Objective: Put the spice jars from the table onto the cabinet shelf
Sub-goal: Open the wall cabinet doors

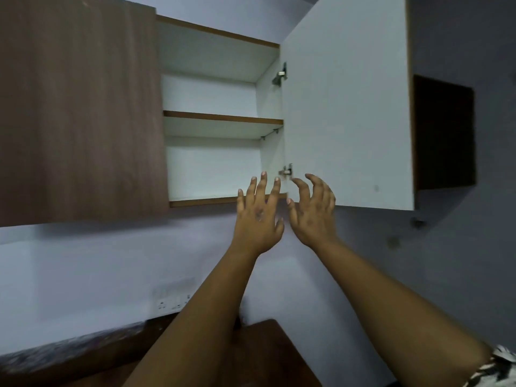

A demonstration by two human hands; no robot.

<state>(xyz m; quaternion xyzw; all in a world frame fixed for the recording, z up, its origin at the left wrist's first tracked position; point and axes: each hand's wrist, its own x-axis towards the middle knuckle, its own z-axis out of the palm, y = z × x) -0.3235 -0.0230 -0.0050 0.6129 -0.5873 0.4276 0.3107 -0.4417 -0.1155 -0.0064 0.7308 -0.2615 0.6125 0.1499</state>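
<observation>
No spice jars are in sight; both cabinet shelves, the lower shelf (223, 197) included, stand bare behind the open door (346, 107). The left hand (258, 216) is spread and holds nothing; the right hand (314, 212), fingers loosely curled, holds nothing either. I'd fetch jars from the table (268, 344) below, one per hand, and set them well back.

dim, bluish indoor light | soft overall blur (hands smeared) | wide-angle bowing at edges
</observation>
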